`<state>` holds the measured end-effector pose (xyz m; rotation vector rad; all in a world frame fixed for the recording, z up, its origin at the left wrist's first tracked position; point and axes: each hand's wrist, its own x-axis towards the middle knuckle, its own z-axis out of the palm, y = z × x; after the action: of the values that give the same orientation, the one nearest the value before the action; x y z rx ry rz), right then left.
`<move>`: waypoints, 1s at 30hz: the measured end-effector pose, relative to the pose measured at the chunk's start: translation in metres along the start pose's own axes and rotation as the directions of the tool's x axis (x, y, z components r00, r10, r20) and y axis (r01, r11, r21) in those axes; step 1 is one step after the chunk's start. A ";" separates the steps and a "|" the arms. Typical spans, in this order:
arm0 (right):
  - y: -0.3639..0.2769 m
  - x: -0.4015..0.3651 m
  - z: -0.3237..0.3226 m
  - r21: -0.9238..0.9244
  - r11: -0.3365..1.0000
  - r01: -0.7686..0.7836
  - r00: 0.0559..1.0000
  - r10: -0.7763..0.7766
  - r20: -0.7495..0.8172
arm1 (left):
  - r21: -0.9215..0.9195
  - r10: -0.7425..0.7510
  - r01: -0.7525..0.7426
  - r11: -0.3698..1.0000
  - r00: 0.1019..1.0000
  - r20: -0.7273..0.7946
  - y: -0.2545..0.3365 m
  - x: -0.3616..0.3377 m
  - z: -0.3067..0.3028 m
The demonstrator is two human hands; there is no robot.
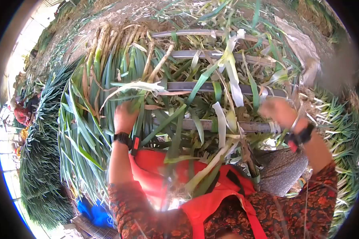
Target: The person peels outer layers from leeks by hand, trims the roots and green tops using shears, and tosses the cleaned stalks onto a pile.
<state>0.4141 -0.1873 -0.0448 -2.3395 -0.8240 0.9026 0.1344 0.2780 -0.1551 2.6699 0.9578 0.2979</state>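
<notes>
My left hand is at the right side of a heap of long green onions, its fingers partly hidden among the green stalks. To the right, my right hand is blurred by motion near the end of the metal bars, and its fingers cannot be made out. Loose leaves and peeled strips lie over the bars. A pale peeled leaf lies across them in the middle. Another whitish strip is just above my left hand. Both wrists carry dark bands.
More green onions are piled at the far left, and others lie along the right. A pale sheet is at the upper right. Blue material sits at the lower left. A red apron covers my front. A person is at the left edge.
</notes>
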 end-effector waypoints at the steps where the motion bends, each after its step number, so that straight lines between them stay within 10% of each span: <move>1: 0.002 -0.016 0.031 -0.231 0.966 0.120 0.993 -0.118 0.021 | 0.012 -0.044 0.044 0.999 0.999 0.032 0.005 0.002 0.003; 12: -0.012 -0.072 0.158 -0.337 0.937 0.094 0.978 -0.149 -0.143 | 0.201 -0.205 0.178 0.963 0.970 0.127 0.025 0.007 0.006; 17: 0.004 -0.105 0.147 0.057 0.947 0.315 0.908 -0.283 -0.308 | 0.176 -0.185 0.165 0.971 0.977 0.108 0.051 -0.003 -0.004; 21: 0.011 -0.140 0.127 0.222 0.971 0.084 0.989 -0.108 0.098 | 0.185 -0.021 0.007 0.983 0.997 0.074 0.074 -0.013 -0.051; 25: 0.022 -0.145 0.139 0.219 0.966 0.136 0.990 -0.139 -0.006 | 0.225 -0.014 0.016 0.974 1.000 -0.009 0.091 -0.023 -0.109; 27: 0.025 -0.141 0.142 0.256 0.953 0.160 0.987 -0.151 -0.056 | 0.438 0.297 -0.184 0.880 0.932 -0.208 0.089 -0.034 -0.134; 30: 0.027 -0.136 0.131 0.441 0.883 0.163 0.982 -0.101 -0.161 | 0.073 0.092 -0.088 0.993 0.994 -0.051 0.105 -0.044 -0.173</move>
<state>0.2485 -0.2696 -0.0911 -1.8879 -0.6275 0.7713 0.1128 0.2065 0.0378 2.7879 0.8811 0.3647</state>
